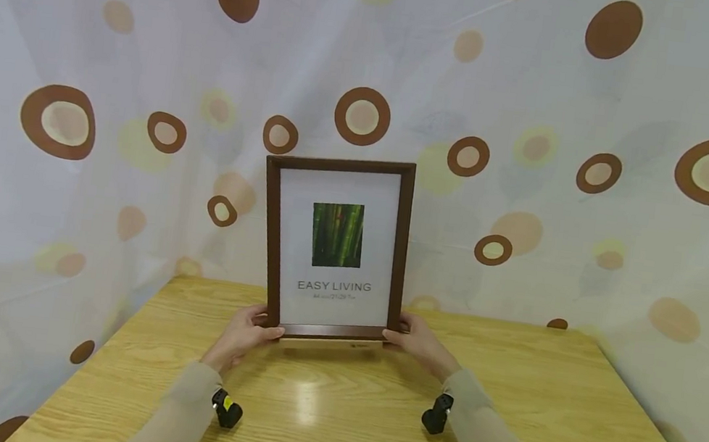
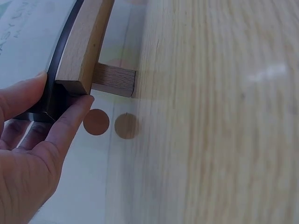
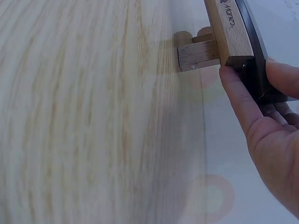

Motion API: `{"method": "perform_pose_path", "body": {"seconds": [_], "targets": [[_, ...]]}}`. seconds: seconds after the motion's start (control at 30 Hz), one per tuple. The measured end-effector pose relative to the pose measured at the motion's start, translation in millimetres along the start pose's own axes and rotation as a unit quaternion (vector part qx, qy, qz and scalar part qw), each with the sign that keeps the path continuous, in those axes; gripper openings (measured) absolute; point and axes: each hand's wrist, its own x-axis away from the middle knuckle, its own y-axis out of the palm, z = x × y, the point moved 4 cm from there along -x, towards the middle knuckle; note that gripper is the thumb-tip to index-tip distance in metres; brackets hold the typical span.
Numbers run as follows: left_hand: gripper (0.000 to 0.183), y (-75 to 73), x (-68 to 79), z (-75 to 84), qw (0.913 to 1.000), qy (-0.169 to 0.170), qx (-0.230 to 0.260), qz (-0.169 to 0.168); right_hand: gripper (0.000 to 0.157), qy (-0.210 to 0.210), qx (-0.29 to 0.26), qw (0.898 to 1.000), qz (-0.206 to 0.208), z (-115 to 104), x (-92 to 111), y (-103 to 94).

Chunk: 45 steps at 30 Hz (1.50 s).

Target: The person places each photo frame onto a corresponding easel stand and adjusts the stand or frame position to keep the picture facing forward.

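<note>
A brown-edged picture frame (image 1: 399, 255) stands nearly upright over the table, its front towards me. It shows a green bamboo picture and the words "EASY LIVING". My left hand (image 1: 245, 332) grips its lower left corner, thumb on the front. On the lower right corner my right hand (image 1: 422, 342) holds in the same way. Just under the frame's bottom edge is a pale wooden bar (image 1: 327, 347). In the left wrist view, a fingertip reaches the end of this wooden bar (image 2: 81, 51). A short wooden foot (image 3: 198, 55) shows in the right wrist view. The frame's back is hidden.
The wood-grain table (image 1: 536, 417) spreads to both sides and towards me. A white curtain (image 1: 529, 73) with brown and yellow spots hangs behind and at the sides. A small black camera (image 1: 228, 411) is strapped to the left wrist, another black camera (image 1: 437, 414) to the right.
</note>
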Motion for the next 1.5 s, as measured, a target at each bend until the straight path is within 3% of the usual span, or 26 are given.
{"method": "perform_pose_path", "body": {"seconds": [0.43,0.87,1.1,1.5], "targets": [[0.047,22.1,-6.5,3.6,0.9996,0.008,0.008,-0.025,0.047,0.003,-0.018,1.000,0.013,2,10,-18.1],[0.050,38.2,-11.8,1.0,0.9986,0.008,0.031,-0.042,0.050,0.009,0.002,1.000,0.020,6,20,-33.1],[0.054,48.8,-13.5,7.1,0.9974,0.010,0.032,-0.063,0.052,0.008,0.002,1.000,0.024,5,26,-41.8],[0.054,60.0,-25.6,2.5,0.9964,0.014,0.031,-0.078,0.051,0.018,0.014,0.999,0.028,1,35,-51.4]]}}
